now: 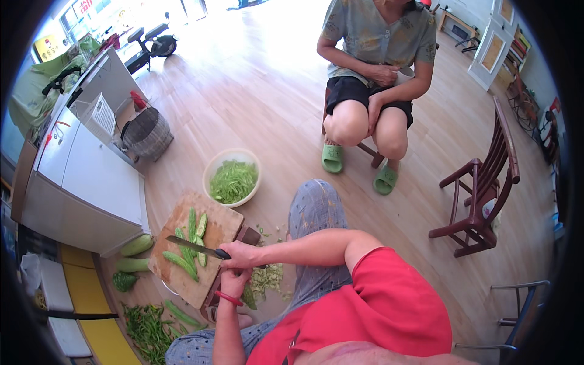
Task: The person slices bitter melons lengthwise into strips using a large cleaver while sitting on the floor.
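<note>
My right hand (239, 254) grips the black handle of a kitchen knife (188, 244). The blade points left over a wooden cutting board (173, 283). Several long green cut vegetables that look like cucumbers (180, 263) lie on that board, some with pale flesh showing. Just below the knife handle, my left hand (235, 280) is closed at the board's right edge, a red band on its wrist. A green piece (249, 297) shows beside it; whether the fingers hold it is hidden. Pale scraps (267, 278) are scattered on the floor to the right.
A pale bowl (258, 182) of green shreds stands beyond the board. Gourds (137, 245) and a heap of green peppers (146, 334) lie left. A seated person (377, 73) with a cup faces me. A wooden chair (480, 182) stands right, a white cabinet (91, 176) and basket (148, 135) left.
</note>
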The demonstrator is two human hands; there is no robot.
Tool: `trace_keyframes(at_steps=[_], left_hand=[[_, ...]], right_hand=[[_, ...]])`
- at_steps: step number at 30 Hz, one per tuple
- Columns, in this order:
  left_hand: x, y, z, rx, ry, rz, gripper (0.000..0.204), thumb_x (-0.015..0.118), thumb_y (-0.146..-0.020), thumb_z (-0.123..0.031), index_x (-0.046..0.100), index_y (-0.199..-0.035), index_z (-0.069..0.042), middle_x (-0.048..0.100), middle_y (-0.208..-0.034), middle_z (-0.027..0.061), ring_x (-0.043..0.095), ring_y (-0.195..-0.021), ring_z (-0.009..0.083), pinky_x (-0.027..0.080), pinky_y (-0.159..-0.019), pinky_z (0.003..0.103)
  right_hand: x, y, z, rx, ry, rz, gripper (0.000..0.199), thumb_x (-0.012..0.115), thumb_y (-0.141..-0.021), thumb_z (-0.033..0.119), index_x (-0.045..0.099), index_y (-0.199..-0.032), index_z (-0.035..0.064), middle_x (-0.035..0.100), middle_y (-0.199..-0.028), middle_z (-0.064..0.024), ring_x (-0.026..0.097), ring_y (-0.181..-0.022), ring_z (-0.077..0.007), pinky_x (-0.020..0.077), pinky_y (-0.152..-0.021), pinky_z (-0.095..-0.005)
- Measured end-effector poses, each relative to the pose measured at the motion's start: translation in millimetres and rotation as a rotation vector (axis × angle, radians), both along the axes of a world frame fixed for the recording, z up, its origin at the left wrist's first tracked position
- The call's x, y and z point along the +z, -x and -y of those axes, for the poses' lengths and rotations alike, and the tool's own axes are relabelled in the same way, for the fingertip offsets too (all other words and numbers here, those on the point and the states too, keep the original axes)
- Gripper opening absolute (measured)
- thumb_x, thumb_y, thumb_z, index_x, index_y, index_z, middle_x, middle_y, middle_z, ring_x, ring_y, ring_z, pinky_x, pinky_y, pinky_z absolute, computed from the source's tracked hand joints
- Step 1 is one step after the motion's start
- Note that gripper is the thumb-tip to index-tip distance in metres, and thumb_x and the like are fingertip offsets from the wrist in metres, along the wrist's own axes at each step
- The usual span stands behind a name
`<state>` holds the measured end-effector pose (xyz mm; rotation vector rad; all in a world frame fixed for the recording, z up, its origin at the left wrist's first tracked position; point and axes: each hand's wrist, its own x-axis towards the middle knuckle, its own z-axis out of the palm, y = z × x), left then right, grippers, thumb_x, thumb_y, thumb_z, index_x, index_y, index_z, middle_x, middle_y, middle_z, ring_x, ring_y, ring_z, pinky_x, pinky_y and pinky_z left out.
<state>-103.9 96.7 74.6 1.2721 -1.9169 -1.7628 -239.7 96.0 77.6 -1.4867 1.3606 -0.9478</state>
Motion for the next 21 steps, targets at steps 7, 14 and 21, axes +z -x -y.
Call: trace_keyframes(at_steps=[7, 14, 21], left_hand=[[-2, -15, -6, 0.131, -0.334, -0.179, 0.022, 0.064, -0.075, -0.014, 0.055, -0.089, 0.001, 0.057, -0.066, 0.0031, 0.053, -0.058, 0.0099, 0.043, -0.054, 0.024], [2, -11, 9, 0.207, 0.068, -0.062, 0.032, 0.069, -0.069, -0.017, 0.054, -0.093, -0.002, 0.055, -0.072, 0.0011, 0.05, -0.058, 0.0079, 0.043, -0.051, 0.024], [-31, -56, 36, 0.429, 0.2, 0.118, 0.034, 0.069, -0.072, -0.023, 0.056, -0.096, -0.003, 0.053, -0.067, -0.0017, 0.049, -0.056, 0.0051, 0.04, -0.048, 0.021]], right_hand=[[4, 12, 0, -0.105, -0.007, 0.005, 0.029, 0.063, -0.07, 0.02, 0.051, -0.088, -0.0002, 0.058, -0.076, -0.0194, 0.058, -0.07, -0.0301, 0.0457, -0.064, -0.0372], [0, 33, 28, -0.27, 0.099, 0.077, 0.04, 0.061, -0.072, 0.022, 0.054, -0.106, 0.0029, 0.061, -0.089, -0.0147, 0.058, -0.08, -0.0218, 0.0473, -0.07, -0.035], [20, 32, 7, -0.165, -0.014, -0.228, 0.025, 0.06, -0.079, 0.02, 0.053, -0.094, 0.0019, 0.058, -0.07, -0.0178, 0.058, -0.06, -0.0288, 0.0447, -0.055, -0.0355]])
